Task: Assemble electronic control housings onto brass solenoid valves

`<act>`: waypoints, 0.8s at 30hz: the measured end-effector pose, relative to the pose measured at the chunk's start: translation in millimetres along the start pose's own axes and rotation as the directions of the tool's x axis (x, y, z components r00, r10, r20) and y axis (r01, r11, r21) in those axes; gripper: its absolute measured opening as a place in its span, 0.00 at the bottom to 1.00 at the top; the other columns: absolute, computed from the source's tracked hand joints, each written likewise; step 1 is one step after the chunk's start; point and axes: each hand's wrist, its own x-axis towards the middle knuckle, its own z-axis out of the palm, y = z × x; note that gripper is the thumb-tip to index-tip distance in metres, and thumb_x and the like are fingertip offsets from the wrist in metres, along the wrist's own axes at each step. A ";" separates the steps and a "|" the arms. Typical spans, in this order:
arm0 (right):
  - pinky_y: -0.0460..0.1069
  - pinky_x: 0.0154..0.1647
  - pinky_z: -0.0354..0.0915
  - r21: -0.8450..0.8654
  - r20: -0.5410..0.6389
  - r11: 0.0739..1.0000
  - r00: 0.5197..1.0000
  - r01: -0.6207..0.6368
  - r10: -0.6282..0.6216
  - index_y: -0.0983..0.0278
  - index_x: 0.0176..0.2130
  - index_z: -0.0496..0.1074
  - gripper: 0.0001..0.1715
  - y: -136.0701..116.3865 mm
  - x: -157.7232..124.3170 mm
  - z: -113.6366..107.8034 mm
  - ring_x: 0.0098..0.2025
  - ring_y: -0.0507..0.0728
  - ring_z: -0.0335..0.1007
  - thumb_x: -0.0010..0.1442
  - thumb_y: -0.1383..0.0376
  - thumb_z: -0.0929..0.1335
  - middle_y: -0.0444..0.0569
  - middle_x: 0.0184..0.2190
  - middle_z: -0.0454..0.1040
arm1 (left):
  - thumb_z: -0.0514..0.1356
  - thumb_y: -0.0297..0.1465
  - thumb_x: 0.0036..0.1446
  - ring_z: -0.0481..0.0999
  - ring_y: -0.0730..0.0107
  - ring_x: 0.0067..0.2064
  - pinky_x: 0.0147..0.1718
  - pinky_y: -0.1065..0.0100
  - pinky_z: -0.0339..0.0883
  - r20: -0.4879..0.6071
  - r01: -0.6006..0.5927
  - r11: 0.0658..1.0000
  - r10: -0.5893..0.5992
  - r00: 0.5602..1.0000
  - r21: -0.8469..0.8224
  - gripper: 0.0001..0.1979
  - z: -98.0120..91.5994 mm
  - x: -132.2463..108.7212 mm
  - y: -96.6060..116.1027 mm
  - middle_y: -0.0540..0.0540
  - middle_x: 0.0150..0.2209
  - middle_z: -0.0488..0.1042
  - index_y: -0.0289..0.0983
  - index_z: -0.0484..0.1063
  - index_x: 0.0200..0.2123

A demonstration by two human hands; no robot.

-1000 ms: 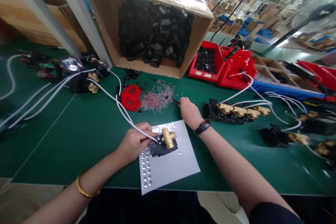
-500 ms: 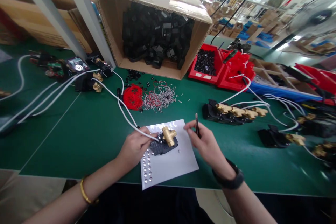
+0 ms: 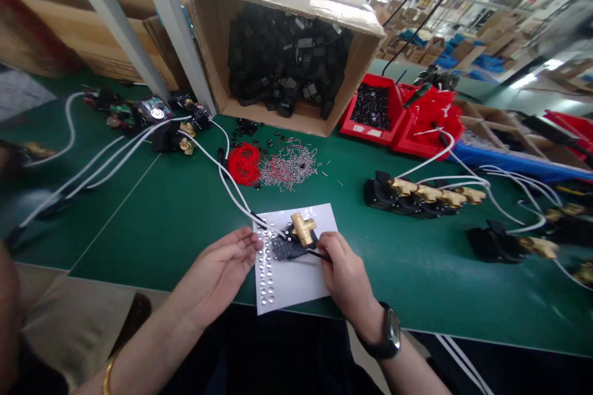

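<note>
A black housing with a brass tee fitting [image 3: 303, 229] and a white cable [image 3: 241, 202] lies on a white sheet [image 3: 301, 290]. Down the sheet's left side run two columns of small clear round dots [image 3: 263, 282]. My left hand [image 3: 227, 265] is beside the sheet's left edge, palm turned up and fingers stretched out, with nothing held. In my right hand [image 3: 345, 271], at the sheet's right edge, is a slim dark pair of tweezers [image 3: 319, 255]. Their tip points left, close by the housing's lower right edge; whether it touches cannot be seen.
Behind the sheet lie a red wire coil [image 3: 244, 164] and a pile of small metal pins [image 3: 291, 166]. A tilted cardboard box [image 3: 210, 55] of black parts stands beyond. Red bins [image 3: 370, 133] and several brass-fitted units [image 3: 428, 194] are to the right. More cabled units [image 3: 169, 136] lie left.
My left hand has let go of the housing and drawn back left, opening. My right hand has turned and come down, bringing the tweezers to the housing. The view has shifted slightly.
</note>
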 end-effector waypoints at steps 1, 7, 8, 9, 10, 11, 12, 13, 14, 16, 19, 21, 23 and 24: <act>0.49 0.38 0.65 -0.013 -0.013 1.000 1.000 0.008 -0.008 0.63 0.35 0.64 0.16 0.7 -0.8 0.6 0.38 0.56 0.68 0.52 0.79 0.56 0.51 0.36 0.70 | 0.48 0.11 0.49 0.76 0.71 0.38 0.37 0.73 0.71 -0.111 -0.013 0.994 0.001 0.994 -0.107 0.15 -0.8 -2.2 0.9 0.42 0.36 0.71 0.30 0.67 0.35; 0.48 0.38 0.68 0.069 -0.182 0.998 0.983 -0.015 0.028 0.62 0.33 0.68 0.12 -2.3 -7.8 12.7 0.35 0.55 0.72 0.55 0.76 0.60 0.48 0.31 0.74 | 0.46 0.10 0.53 0.78 0.66 0.40 0.37 0.74 0.75 -0.269 -0.122 0.963 0.055 0.962 -0.242 0.13 -13.9 2.0 2.3 0.37 0.36 0.73 0.28 0.65 0.33; 0.49 0.39 0.68 0.066 -0.176 0.998 0.984 -0.017 0.028 0.62 0.35 0.68 0.13 -3.5 -10.0 13.4 0.37 0.56 0.72 0.55 0.75 0.60 0.48 0.33 0.75 | 0.46 0.11 0.55 0.78 0.67 0.39 0.36 0.75 0.75 -0.256 -0.132 0.962 0.069 0.964 -0.238 0.13 -16.1 4.2 0.8 0.37 0.36 0.73 0.28 0.66 0.34; 0.49 0.41 0.68 0.059 -0.150 0.998 0.988 -0.018 0.027 0.61 0.36 0.69 0.14 -4.6 -11.9 13.2 0.38 0.56 0.73 0.56 0.75 0.59 0.49 0.35 0.75 | 0.47 0.12 0.56 0.78 0.69 0.37 0.34 0.76 0.75 -0.240 -0.135 0.965 0.080 0.967 -0.224 0.12 -18.1 6.3 -1.2 0.37 0.36 0.74 0.28 0.66 0.35; 0.50 0.42 0.68 0.052 -0.116 0.998 0.993 -0.021 0.027 0.61 0.38 0.69 0.14 -5.4 -12.9 12.1 0.41 0.56 0.73 0.57 0.74 0.59 0.49 0.37 0.75 | 0.48 0.13 0.57 0.78 0.71 0.35 0.32 0.77 0.74 -0.217 -0.132 0.971 0.087 0.972 -0.202 0.11 -19.9 8.2 -3.6 0.37 0.35 0.75 0.28 0.66 0.35; 0.51 0.44 0.68 0.046 -0.081 0.998 0.996 -0.035 0.038 0.61 0.40 0.69 0.14 -6.0 -12.6 10.3 0.43 0.57 0.72 0.57 0.73 0.60 0.50 0.39 0.75 | 0.49 0.15 0.58 0.78 0.73 0.31 0.28 0.79 0.73 -0.189 -0.128 0.977 0.094 0.977 -0.172 0.09 -21.6 9.8 -6.1 0.38 0.33 0.75 0.29 0.67 0.35; 0.51 0.44 0.68 0.040 -0.052 0.997 0.997 -0.061 0.063 0.61 0.43 0.68 0.14 -6.5 -10.8 8.2 0.45 0.58 0.71 0.57 0.71 0.61 0.51 0.42 0.74 | 0.51 0.18 0.59 0.76 0.76 0.26 0.23 0.80 0.71 -0.155 -0.127 0.982 0.105 0.982 -0.138 0.06 -23.1 11.1 -8.7 0.41 0.29 0.75 0.29 0.67 0.34; 0.52 0.45 0.68 0.034 -0.028 0.995 0.995 -0.093 0.094 0.62 0.47 0.66 0.17 -6.9 -7.4 6.2 0.47 0.59 0.70 0.57 0.69 0.63 0.52 0.46 0.72 | 0.54 0.23 0.60 0.72 0.79 0.21 0.18 0.82 0.66 -0.112 -0.129 0.986 0.117 0.987 -0.103 0.04 -24.6 12.0 -11.0 0.44 0.24 0.73 0.30 0.67 0.33; 0.54 0.46 0.68 0.031 -0.007 0.993 0.993 -0.118 0.118 0.62 0.52 0.63 0.24 -7.5 -2.8 4.7 0.50 0.60 0.68 0.55 0.68 0.65 0.53 0.50 0.69 | 0.56 0.27 0.59 0.66 0.82 0.16 0.13 0.83 0.60 -0.068 -0.133 0.988 0.128 0.989 -0.072 0.06 -25.8 12.5 -12.9 0.49 0.19 0.70 0.31 0.67 0.31; 0.56 0.49 0.66 0.045 0.052 0.991 0.991 -0.123 0.120 0.62 0.58 0.56 0.35 -10.0 8.0 4.2 0.55 0.61 0.63 0.52 0.67 0.68 0.54 0.55 0.64 | 0.60 0.34 0.56 0.55 0.86 0.12 0.10 0.84 0.49 0.001 -0.142 0.989 0.142 0.990 -0.035 0.11 -27.8 11.8 -15.0 0.56 0.13 0.60 0.31 0.67 0.29; 0.55 0.50 0.65 0.089 0.115 0.987 0.986 -0.131 0.121 0.61 0.54 0.60 0.31 -18.4 18.4 10.2 0.52 0.61 0.66 0.51 0.67 0.69 0.52 0.52 0.68 | 0.64 0.33 0.51 0.59 0.85 0.16 0.14 0.83 0.53 0.009 -0.154 0.987 0.155 0.988 -0.047 0.11 -28.3 6.2 -13.4 0.56 0.16 0.61 0.31 0.68 0.29; 0.55 0.45 0.66 0.066 0.069 0.975 0.976 -0.213 0.209 0.63 0.50 0.62 0.28 -26.7 18.0 16.4 0.46 0.61 0.70 0.50 0.65 0.70 0.52 0.46 0.71 | 0.64 0.28 0.49 0.67 0.81 0.23 0.21 0.81 0.63 -0.028 -0.179 0.983 0.178 0.984 -0.050 0.08 -27.2 1.0 -11.4 0.51 0.22 0.68 0.31 0.69 0.31; 0.56 0.42 0.67 0.029 0.012 0.956 0.956 -0.292 0.292 0.64 0.49 0.62 0.29 -35.0 13.9 21.6 0.43 0.63 0.71 0.48 0.63 0.72 0.53 0.43 0.72 | 0.63 0.24 0.49 0.72 0.77 0.28 0.28 0.77 0.67 -0.045 -0.193 0.981 0.192 0.980 -0.025 0.09 -25.5 -2.8 -11.3 0.47 0.27 0.73 0.31 0.69 0.35; 0.56 0.41 0.67 0.021 -0.006 0.949 0.949 -0.315 0.315 0.64 0.48 0.62 0.29 -38.6 11.6 23.3 0.43 0.63 0.71 0.48 0.62 0.72 0.53 0.42 0.72 | 0.62 0.24 0.50 0.73 0.76 0.30 0.30 0.76 0.67 -0.038 -0.196 0.981 0.196 0.980 -0.003 0.11 -24.7 -3.4 -12.7 0.46 0.29 0.74 0.32 0.68 0.38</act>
